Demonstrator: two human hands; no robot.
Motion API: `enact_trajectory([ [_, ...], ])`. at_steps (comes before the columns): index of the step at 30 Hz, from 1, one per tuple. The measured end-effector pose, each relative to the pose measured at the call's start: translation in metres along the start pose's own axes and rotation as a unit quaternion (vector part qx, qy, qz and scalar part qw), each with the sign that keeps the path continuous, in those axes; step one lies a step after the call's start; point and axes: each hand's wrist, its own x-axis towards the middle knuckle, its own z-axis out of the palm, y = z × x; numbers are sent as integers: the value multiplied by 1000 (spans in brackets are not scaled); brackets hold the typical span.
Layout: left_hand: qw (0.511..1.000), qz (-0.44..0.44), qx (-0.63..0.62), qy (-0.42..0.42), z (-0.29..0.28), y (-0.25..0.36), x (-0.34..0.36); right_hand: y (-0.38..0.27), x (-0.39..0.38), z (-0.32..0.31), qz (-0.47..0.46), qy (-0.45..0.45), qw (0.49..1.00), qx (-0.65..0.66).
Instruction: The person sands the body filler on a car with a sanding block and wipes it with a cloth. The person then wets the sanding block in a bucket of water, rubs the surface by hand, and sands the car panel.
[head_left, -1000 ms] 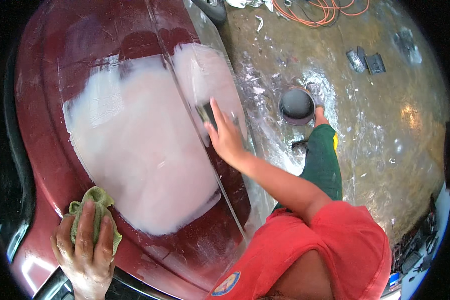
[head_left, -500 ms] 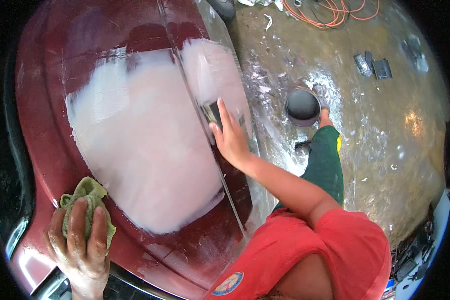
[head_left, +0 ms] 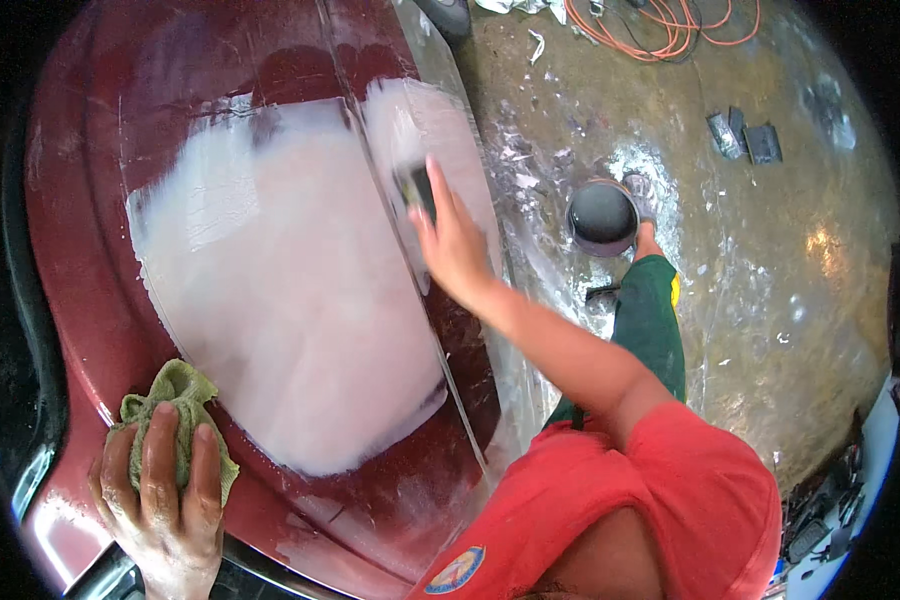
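My left hand is wrapped over a crumpled olive-green cloth, pressing it on the lower-left part of a maroon car panel. My right hand grips a small dark block, slightly blurred, on the narrower pale patch right of a lengthwise seam in the panel. A large whitish-pink patch with ragged edges covers the middle of the panel, between my two hands.
A dark round bucket stands beside my foot on the white-smeared concrete floor. An orange hose lies coiled at top; flat dark pieces lie at upper right, a tyre at top. Dark clutter fills the lower-right edge.
My right hand with the block has moved up along the narrow pale patch since half a second ago. My left hand and the cloth have shifted only slightly.
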Motion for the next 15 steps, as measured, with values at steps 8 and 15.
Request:
enact_trajectory([
  [8,1000,0,4,12,1,2,-1,-2,11,4,-2,-31,999,-9],
  [15,1000,8,-11,23,1,1,6,18,83,0,-29,22,998,-46],
])
